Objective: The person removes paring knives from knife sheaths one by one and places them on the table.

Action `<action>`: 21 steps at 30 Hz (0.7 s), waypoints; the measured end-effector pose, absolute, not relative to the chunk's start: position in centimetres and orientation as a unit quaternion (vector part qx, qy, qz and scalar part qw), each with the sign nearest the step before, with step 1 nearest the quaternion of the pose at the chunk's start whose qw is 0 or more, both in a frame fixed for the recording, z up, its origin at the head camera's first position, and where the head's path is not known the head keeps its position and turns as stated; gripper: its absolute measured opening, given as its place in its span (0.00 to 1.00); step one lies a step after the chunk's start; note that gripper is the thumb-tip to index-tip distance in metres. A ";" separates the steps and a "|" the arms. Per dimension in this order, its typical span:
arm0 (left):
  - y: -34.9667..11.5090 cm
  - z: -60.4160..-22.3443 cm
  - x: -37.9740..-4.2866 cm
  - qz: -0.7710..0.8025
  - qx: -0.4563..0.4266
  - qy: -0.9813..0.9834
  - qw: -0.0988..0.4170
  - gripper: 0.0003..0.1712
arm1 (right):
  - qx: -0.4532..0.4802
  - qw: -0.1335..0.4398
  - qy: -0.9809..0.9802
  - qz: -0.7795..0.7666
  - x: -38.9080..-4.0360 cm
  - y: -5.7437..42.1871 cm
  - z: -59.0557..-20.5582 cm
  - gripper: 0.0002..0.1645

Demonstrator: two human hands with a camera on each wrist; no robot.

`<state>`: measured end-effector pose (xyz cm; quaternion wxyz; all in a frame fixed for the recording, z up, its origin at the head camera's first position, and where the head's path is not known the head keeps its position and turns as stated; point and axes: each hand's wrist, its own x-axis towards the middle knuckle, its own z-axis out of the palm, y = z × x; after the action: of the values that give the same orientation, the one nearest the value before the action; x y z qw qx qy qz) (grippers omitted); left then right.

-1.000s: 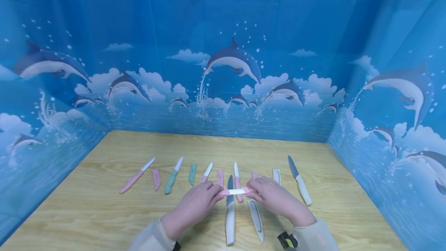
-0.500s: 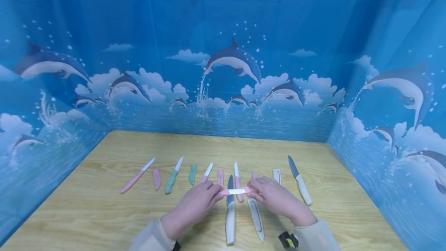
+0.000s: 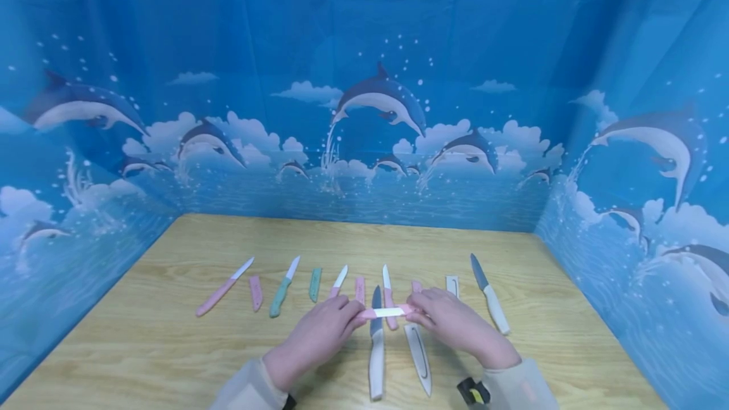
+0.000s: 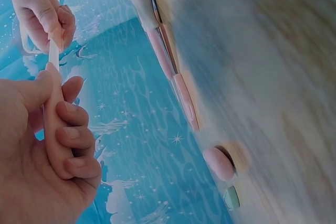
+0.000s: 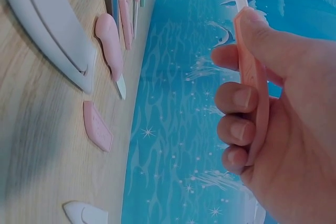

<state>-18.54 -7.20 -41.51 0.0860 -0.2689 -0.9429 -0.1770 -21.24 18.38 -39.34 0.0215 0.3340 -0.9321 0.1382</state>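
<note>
Between both hands a small pink paring knife (image 3: 388, 313) is held sideways above the table, its white blade bare in the middle. My left hand (image 3: 319, 334) grips its pink handle (image 4: 54, 124), fingers curled round it. The pink sheath (image 5: 254, 82) is held in my right hand (image 3: 452, 323), and the blade's far end is hidden at its mouth. Below the held knife lie a white-handled knife (image 3: 376, 362) with a dark blade, another pink knife (image 3: 390, 299) and a long white sheath (image 3: 418, 359).
Leftward on the wooden table (image 3: 142, 334) lie a pink knife (image 3: 216, 297), a pink sheath (image 3: 255, 293), a green knife (image 3: 279, 297) and a green sheath (image 3: 315, 285). A second white-handled knife (image 3: 494, 309) and a white sheath (image 3: 452, 286) lie right. Dolphin-print curtains surround the table.
My right hand has shifted very slightly to the right with the sheath, and a touch more blade shows. The left hand and the things on the table look unmoved.
</note>
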 end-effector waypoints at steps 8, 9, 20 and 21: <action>-7.1 -41.3 -18.6 -0.177 -0.262 -0.945 0.084 0.14 | 0.337 0.024 -0.931 0.137 -21.2 18.5 -39.2 0.12; -7.2 -41.3 -18.6 -0.178 -0.261 -0.945 0.081 0.14 | 0.335 0.023 -0.932 0.137 -21.2 18.5 -39.2 0.13; -7.6 -41.3 -18.7 -0.186 -0.261 -0.944 0.071 0.18 | 0.334 0.020 -0.932 0.142 -21.3 18.4 -39.1 0.13; -7.6 -41.3 -18.7 -0.186 -0.262 -0.944 0.070 0.18 | 0.335 0.020 -0.931 0.142 -21.3 18.4 -39.1 0.13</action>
<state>-18.71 -7.60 -41.35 0.0703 -0.2617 -0.9444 -0.1862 -21.32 18.36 -39.09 0.0205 0.3347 -0.9313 0.1420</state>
